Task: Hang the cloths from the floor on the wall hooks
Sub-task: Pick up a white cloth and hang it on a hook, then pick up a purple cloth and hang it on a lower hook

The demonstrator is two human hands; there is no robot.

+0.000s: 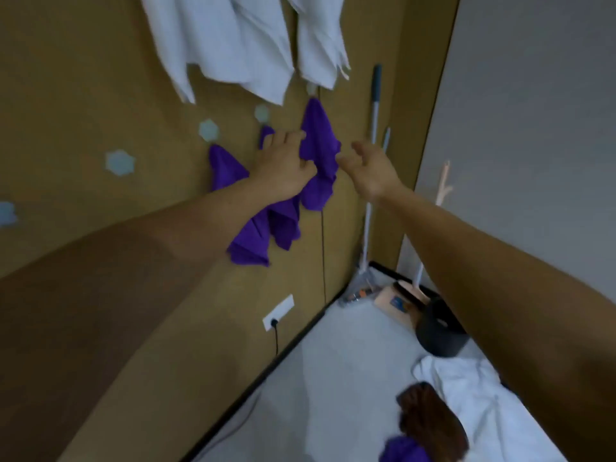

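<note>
White fabric cloths hanging on the tan panel wall are cut off by the top edge. On the floor, a crumpled white cloth, a brown cloth and a purple cloth are partly hidden by the right arm and the frame edge. The left hand covers the top of the middle purple hanging cloth, with its fingers curled on the cloth. The right hand is spread and holds nothing, just beside the right purple hanging cloth. Pale hexagonal hooks are blurred.
</note>
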